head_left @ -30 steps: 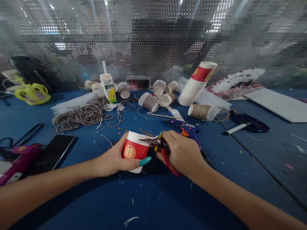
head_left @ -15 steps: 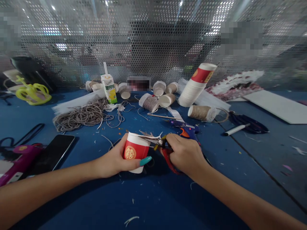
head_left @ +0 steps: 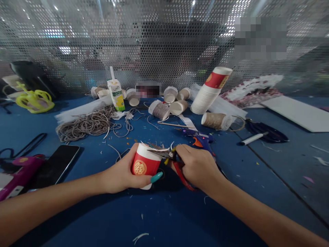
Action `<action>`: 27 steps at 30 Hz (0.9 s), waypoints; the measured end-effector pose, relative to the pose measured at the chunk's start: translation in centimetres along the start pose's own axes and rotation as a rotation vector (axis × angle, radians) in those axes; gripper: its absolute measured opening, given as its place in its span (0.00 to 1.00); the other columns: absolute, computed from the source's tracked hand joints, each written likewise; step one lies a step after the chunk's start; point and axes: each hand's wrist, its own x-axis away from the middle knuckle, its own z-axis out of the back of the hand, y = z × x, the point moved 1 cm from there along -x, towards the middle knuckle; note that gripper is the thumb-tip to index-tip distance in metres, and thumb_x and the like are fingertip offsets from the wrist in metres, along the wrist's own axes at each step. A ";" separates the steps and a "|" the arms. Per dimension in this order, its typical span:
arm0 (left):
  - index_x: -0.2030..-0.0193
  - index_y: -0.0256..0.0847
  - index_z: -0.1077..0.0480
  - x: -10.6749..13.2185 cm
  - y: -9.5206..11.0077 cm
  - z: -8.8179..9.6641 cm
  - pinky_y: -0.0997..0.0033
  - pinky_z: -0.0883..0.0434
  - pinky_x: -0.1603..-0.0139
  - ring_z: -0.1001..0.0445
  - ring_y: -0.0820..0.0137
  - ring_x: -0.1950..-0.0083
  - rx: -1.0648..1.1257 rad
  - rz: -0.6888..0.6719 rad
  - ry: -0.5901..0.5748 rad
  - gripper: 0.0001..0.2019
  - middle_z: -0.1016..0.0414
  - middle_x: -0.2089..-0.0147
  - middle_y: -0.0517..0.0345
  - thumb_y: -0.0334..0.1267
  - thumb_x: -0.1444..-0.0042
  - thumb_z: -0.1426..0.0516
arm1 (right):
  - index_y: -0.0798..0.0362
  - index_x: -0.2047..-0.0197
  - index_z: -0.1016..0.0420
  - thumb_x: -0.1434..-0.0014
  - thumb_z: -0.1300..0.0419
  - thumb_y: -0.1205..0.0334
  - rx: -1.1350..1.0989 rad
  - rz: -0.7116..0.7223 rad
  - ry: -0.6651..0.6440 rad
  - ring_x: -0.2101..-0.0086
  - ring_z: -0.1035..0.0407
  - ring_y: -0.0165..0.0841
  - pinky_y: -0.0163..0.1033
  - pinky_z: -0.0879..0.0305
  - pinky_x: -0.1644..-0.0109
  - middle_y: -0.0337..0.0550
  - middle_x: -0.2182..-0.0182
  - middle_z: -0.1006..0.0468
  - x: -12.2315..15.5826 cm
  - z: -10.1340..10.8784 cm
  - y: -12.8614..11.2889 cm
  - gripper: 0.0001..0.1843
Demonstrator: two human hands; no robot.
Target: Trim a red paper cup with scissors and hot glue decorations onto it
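My left hand (head_left: pixel 122 172) is wrapped round a red and white paper cup (head_left: pixel 144 164) with a gold emblem, holding it upright just above the blue table (head_left: pixel 164 216). My right hand (head_left: pixel 196 166) grips red-handled scissors (head_left: pixel 172 160). Their blades lie across the cup's white rim, where thin curled strips of cut paper stick up. A blue glue gun (head_left: pixel 199 138) lies just behind my right hand.
Behind stand a stack of paper cups (head_left: pixel 209 92), several twine-wrapped cups (head_left: pixel 217 120), a tangle of twine (head_left: pixel 86 123) and a drink carton (head_left: pixel 116 93). A phone (head_left: pixel 58 164) lies at left, a white marker (head_left: pixel 253 138) and dark scissors (head_left: pixel 267 132) at right. A perforated metal screen (head_left: pixel 164 44) closes the back.
The cup has tilted and turned slightly in my left hand, and the scissors have shifted along the rim. More curled paper strips stand up at the rim.
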 end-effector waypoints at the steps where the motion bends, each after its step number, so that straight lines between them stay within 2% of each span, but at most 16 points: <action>1: 0.46 0.42 0.45 0.0 -0.1 0.0 0.67 0.30 0.58 0.28 0.67 0.58 -0.001 0.006 -0.005 0.30 0.29 0.55 0.53 0.35 0.54 0.37 | 0.55 0.75 0.33 0.51 0.50 0.69 -0.003 -0.009 0.001 0.79 0.38 0.30 0.33 0.54 0.76 0.41 0.81 0.31 0.0 -0.1 0.1 0.06; 4: 0.46 0.42 0.45 -0.1 -0.1 0.1 0.66 0.30 0.59 0.28 0.68 0.59 -0.002 0.012 0.000 0.30 0.29 0.56 0.54 0.35 0.55 0.36 | 0.55 0.75 0.33 0.51 0.50 0.69 -0.009 -0.019 -0.025 0.79 0.38 0.30 0.33 0.55 0.76 0.40 0.81 0.31 -0.1 -0.1 0.2 0.06; 10: 0.48 0.43 0.46 0.1 0.5 0.0 0.69 0.31 0.63 0.29 0.70 0.62 -0.030 0.059 -0.042 0.31 0.30 0.58 0.56 0.34 0.57 0.37 | 0.56 0.72 0.34 0.49 0.46 0.58 -0.033 -0.011 -0.095 0.78 0.36 0.31 0.33 0.52 0.75 0.42 0.78 0.30 -0.3 0.2 -0.5 0.09; 13: 0.48 0.43 0.47 0.3 0.9 -0.2 0.70 0.30 0.65 0.29 0.70 0.63 -0.036 0.073 -0.054 0.32 0.31 0.57 0.56 0.32 0.58 0.37 | 0.55 0.73 0.34 0.50 0.48 0.64 -0.033 -0.007 -0.080 0.79 0.37 0.30 0.33 0.53 0.76 0.41 0.79 0.30 -0.1 0.2 -0.5 0.05; 16: 0.49 0.42 0.47 0.4 1.0 -0.3 0.71 0.30 0.67 0.30 0.72 0.66 -0.034 0.091 -0.062 0.30 0.30 0.60 0.58 0.32 0.57 0.37 | 0.55 0.76 0.34 0.53 0.50 0.71 -0.038 -0.005 -0.038 0.81 0.39 0.30 0.34 0.53 0.76 0.40 0.82 0.31 0.0 0.3 -0.4 0.06; 18: 0.49 0.43 0.47 0.3 0.8 -0.3 0.72 0.30 0.68 0.29 0.73 0.67 -0.027 0.092 -0.053 0.30 0.30 0.61 0.59 0.31 0.57 0.36 | 0.55 0.76 0.34 0.54 0.51 0.71 -0.055 -0.014 -0.007 0.81 0.39 0.30 0.34 0.53 0.77 0.41 0.81 0.31 0.0 0.4 -0.3 0.06; 23: 0.49 0.43 0.45 -0.1 0.0 0.0 0.67 0.28 0.61 0.27 0.68 0.61 0.044 0.057 -0.022 0.30 0.28 0.59 0.57 0.35 0.58 0.35 | 0.53 0.80 0.39 0.52 0.48 0.62 -0.257 -0.161 -0.001 0.82 0.44 0.27 0.32 0.52 0.77 0.38 0.84 0.35 -0.7 0.2 0.1 0.08; 27: 0.51 0.41 0.42 -0.6 -0.5 0.4 0.67 0.28 0.59 0.26 0.67 0.60 0.093 -0.035 0.121 0.29 0.27 0.58 0.56 0.37 0.60 0.34 | 0.51 0.82 0.44 0.53 0.46 0.60 -0.494 -0.297 -0.067 0.82 0.46 0.25 0.31 0.52 0.78 0.34 0.86 0.41 -1.2 -0.5 0.7 0.12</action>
